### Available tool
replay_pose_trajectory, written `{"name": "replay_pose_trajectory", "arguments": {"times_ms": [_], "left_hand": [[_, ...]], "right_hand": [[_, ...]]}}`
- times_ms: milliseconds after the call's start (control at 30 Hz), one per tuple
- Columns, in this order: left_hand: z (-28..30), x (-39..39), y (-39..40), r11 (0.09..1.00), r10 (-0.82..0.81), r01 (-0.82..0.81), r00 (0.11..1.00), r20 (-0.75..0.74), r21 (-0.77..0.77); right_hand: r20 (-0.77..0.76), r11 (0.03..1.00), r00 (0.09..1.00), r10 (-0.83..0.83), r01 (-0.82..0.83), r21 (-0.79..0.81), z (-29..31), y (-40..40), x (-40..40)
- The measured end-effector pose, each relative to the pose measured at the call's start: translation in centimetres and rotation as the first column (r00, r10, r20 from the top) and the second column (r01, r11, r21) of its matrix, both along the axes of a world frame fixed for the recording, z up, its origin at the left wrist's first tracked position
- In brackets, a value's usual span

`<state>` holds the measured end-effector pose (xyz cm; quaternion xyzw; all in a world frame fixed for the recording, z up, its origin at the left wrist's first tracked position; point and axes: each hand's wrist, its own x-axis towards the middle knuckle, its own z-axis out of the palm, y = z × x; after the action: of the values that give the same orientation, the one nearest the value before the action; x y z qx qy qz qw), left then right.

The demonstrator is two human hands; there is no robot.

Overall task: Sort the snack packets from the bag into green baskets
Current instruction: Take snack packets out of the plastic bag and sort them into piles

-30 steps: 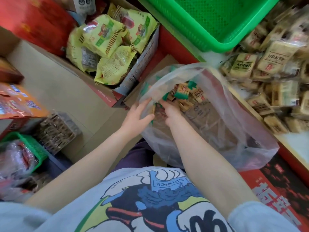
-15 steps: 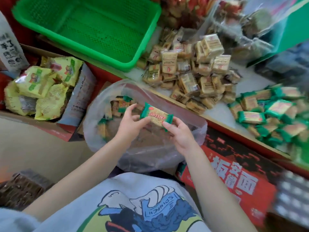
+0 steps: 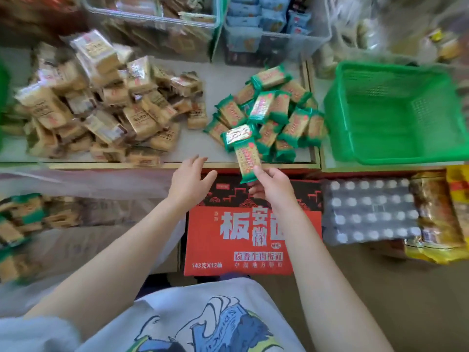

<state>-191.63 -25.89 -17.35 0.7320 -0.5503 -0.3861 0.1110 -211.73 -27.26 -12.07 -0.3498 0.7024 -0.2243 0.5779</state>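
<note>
My right hand pinches a green-edged snack packet by its lower end, holding it upright at the shelf's front edge, just below a pile of matching green packets. My left hand hovers beside it with fingers spread and nothing in it. A heap of tan packets lies on the shelf to the left. The clear plastic bag with more packets sits at lower left. An empty green basket stands on the shelf at right.
A red carton stands below my hands, with a wrapped pack of cans and yellow bags to its right. Clear bins of snacks line the back of the shelf.
The view swung right from the bag to the shelf. My left hand let go of the green packet, and my right hand carried it toward the green pile.
</note>
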Motion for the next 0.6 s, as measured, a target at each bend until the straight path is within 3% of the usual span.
{"name": "replay_pose_trajectory", "arguments": {"times_ms": [133, 400, 600], "left_hand": [[-2.1, -1.1, 0.4, 0.979, -0.197, 0.179, 0.957, 0.214, 0.102], [-2.5, -1.1, 0.6, 0.962, -0.255, 0.217, 0.932, 0.259, 0.167], [-2.2, -1.0, 0.7, 0.955, -0.274, 0.228, 0.924, 0.267, 0.190]], "right_hand": [[-0.036, 1.000, 0.999, -0.009, 0.010, 0.019, -0.6, -4.8, -1.9], [0.148, 0.972, 0.964, -0.220, 0.204, 0.118, -2.4, -8.5, -1.4], [0.079, 0.997, 0.995, -0.062, 0.058, 0.058, -2.7, -9.6, 0.4]]}}
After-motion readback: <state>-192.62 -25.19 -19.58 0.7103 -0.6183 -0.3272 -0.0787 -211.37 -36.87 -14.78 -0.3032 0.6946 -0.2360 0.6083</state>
